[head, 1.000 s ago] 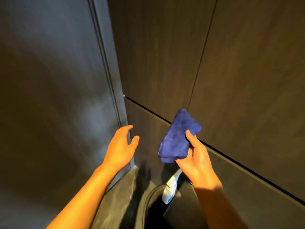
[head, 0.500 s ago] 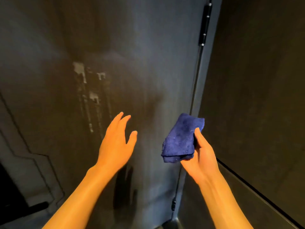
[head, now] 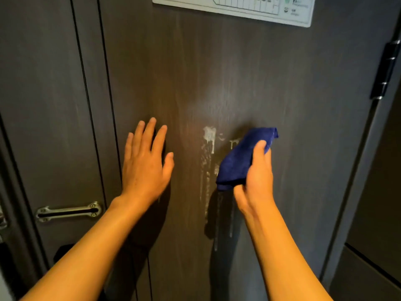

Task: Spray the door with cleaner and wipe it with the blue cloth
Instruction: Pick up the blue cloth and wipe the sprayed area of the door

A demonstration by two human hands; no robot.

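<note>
A dark wood-grain door fills the view. White foam cleaner sits on it at mid height, with thin runs dripping down below. My right hand grips a folded blue cloth, held up at the door just right of the foam. Whether the cloth touches the door cannot be told. My left hand is open with fingers spread, flat against or very near the door left of the foam. No spray bottle is in view.
A white printed sign is fixed high on the door. A black hinge marks the door's right edge, with a dark panel wall beyond. A metal latch bar sits on the left panel, low down.
The view has swung left and up from the side wall onto the door. Both hands rose toward the door; the cloth now sits beside the foam and the left hand is spread by the door.
</note>
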